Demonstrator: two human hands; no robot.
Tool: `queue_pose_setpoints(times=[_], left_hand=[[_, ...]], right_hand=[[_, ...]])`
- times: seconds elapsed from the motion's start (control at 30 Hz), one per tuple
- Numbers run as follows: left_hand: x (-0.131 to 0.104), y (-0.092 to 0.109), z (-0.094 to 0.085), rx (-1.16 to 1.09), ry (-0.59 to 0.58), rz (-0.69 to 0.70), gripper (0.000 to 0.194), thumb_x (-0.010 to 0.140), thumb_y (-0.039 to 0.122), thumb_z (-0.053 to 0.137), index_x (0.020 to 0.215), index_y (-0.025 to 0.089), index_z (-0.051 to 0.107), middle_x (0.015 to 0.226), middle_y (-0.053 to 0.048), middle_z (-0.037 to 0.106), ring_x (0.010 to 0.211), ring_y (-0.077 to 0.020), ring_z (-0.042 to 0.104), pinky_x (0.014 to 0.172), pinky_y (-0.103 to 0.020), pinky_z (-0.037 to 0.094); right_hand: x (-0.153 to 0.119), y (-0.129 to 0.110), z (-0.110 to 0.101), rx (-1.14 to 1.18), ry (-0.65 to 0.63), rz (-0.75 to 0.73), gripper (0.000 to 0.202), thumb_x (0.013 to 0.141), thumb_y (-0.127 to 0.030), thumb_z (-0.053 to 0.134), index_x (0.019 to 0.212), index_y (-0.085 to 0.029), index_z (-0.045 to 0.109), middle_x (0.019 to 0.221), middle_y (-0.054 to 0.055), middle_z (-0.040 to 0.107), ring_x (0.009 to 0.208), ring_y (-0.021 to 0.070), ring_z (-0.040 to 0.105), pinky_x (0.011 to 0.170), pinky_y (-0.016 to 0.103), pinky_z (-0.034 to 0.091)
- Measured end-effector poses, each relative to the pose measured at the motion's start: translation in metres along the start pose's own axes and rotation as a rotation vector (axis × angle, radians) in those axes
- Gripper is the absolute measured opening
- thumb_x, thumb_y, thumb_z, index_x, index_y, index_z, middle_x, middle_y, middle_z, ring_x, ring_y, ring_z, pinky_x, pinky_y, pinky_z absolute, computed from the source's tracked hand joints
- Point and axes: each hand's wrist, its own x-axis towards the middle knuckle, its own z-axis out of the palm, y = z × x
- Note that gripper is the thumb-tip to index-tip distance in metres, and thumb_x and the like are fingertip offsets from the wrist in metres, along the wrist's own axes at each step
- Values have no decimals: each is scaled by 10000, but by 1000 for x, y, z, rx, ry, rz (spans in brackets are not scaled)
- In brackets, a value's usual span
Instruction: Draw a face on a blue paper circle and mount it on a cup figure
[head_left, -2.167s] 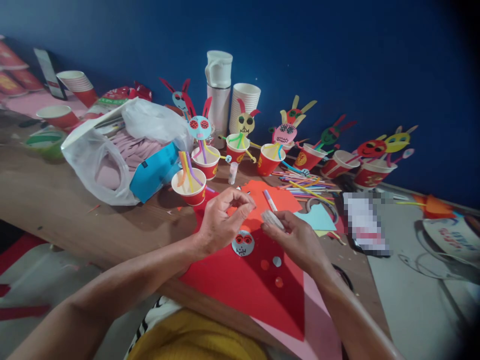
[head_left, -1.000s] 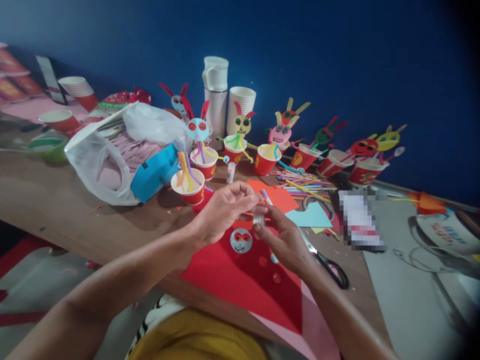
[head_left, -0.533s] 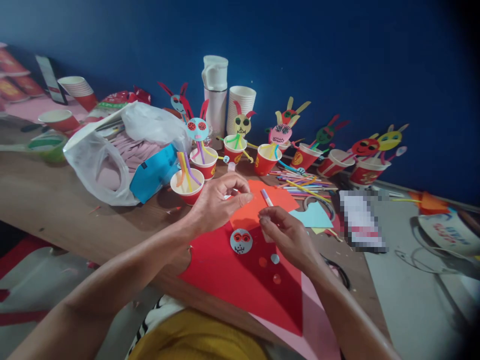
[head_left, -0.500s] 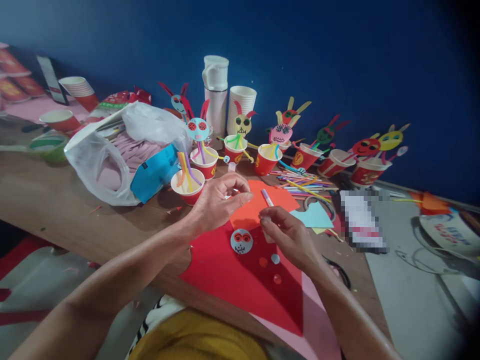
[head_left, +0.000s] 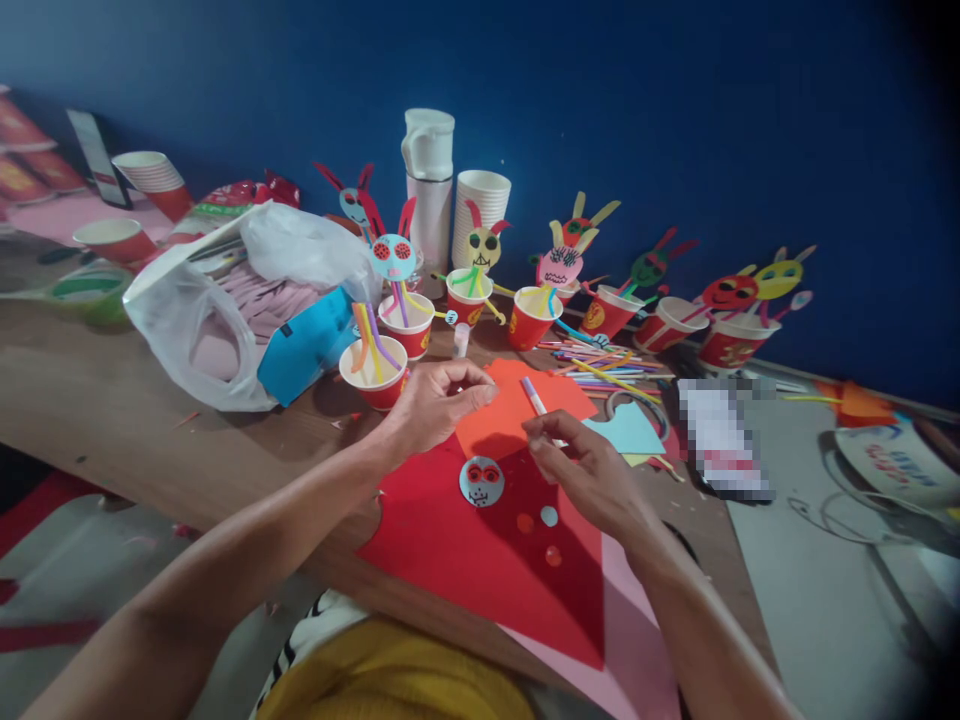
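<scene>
My left hand (head_left: 442, 405) is held above the orange paper (head_left: 491, 405), thumb and fingertips pinched together; anything between them is too small to make out. Over the right part of the papers, my right hand (head_left: 589, 470) is also pinched, and what it holds is hidden by its fingers. Between the hands a purple-and-white marker (head_left: 533, 396) lies on the orange paper. Below them, a pale blue paper face (head_left: 481, 482) with red eyes rests on the red sheet (head_left: 480, 560). Small orange (head_left: 526, 523) and white (head_left: 549, 516) paper discs lie nearby.
Red paper cups (head_left: 535, 325) with straw-limbed paper figures line the back. A cup with straws (head_left: 373, 375) stands beside my left hand. Further around are a plastic bag (head_left: 202, 340), a white flask (head_left: 430, 180), loose straws (head_left: 600, 365), scissors (head_left: 622, 400) and a blurred-out phone-like object (head_left: 721, 440).
My hands have drawn slightly apart, the left a little left and the right a little right. A small clear-capped tube behind my left hand shows more fully.
</scene>
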Motion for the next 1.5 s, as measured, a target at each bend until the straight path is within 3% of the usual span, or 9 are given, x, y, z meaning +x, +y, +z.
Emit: queue_pose_setpoints(times=[0.17, 0.37, 0.57, 0.67, 0.77, 0.87, 1.03, 1.2, 1.5], left_hand=[[-2, -4, 1, 21, -12, -36, 146, 758, 269, 593, 722, 139, 649, 689, -22, 630, 645, -115, 552, 589, -218, 432], [-5, -16, 3, 154, 6, -32, 173, 772, 291, 581, 742, 136, 654, 707, -27, 641, 646, -121, 552, 590, -225, 426], [-8, -24, 5, 224, -31, -24, 189, 781, 299, 561, 713, 141, 640, 695, -9, 621, 629, -115, 534, 572, -220, 398], [-5, -29, 0, 376, -92, 0, 219, 789, 310, 543, 679, 148, 639, 648, -1, 609, 615, -121, 522, 554, -226, 366], [-2, -29, -4, 522, -65, 53, 283, 818, 315, 498, 633, 143, 627, 621, -2, 589, 604, -122, 505, 555, -237, 349], [-1, -20, -1, 393, -85, 61, 264, 835, 320, 474, 789, 144, 665, 787, -26, 655, 737, -147, 567, 641, -239, 405], [-6, -2, 15, 118, -342, -87, 288, 761, 321, 586, 992, 157, 641, 986, -38, 670, 888, -171, 603, 730, -239, 455], [-12, -10, 23, -55, -435, -168, 316, 662, 183, 642, 970, 126, 601, 872, -40, 661, 813, -159, 607, 723, -259, 471], [-15, -17, 25, -182, -413, -309, 229, 599, 155, 621, 813, 132, 543, 685, 11, 595, 625, -118, 553, 584, -240, 428]], right_hand=[[2, 5, -6, -106, -14, -76, 152, 787, -328, 508, 842, -230, 610, 874, 4, 650, 732, 159, 574, 659, 276, 437], [0, 5, -12, -137, -66, -93, 135, 789, -306, 491, 804, -236, 606, 747, -29, 636, 652, 135, 567, 634, 257, 423], [-2, 0, -21, -210, -68, -142, 140, 797, -302, 490, 812, -244, 617, 833, -13, 659, 775, 163, 594, 689, 273, 427], [-3, -6, -25, -286, -97, -160, 141, 794, -256, 479, 813, -255, 619, 871, -20, 662, 814, 168, 595, 718, 280, 421], [-4, -15, -27, -411, -133, -181, 160, 779, -215, 468, 802, -258, 621, 866, -22, 663, 808, 171, 591, 721, 289, 404], [-5, -23, -26, -529, -167, -175, 175, 770, -205, 455, 793, -247, 624, 843, -9, 661, 775, 172, 586, 682, 282, 385], [-3, -36, -23, -724, -280, -209, 159, 744, -185, 450, 779, -207, 603, 784, 18, 635, 674, 155, 545, 570, 253, 306], [0, -41, -21, -807, -307, -277, 142, 753, -201, 434, 770, -202, 575, 760, 19, 625, 654, 160, 539, 534, 252, 253], [0, -51, -20, -798, -340, -237, 146, 791, -278, 431, 853, -215, 547, 838, 34, 650, 730, 201, 580, 554, 269, 273]])
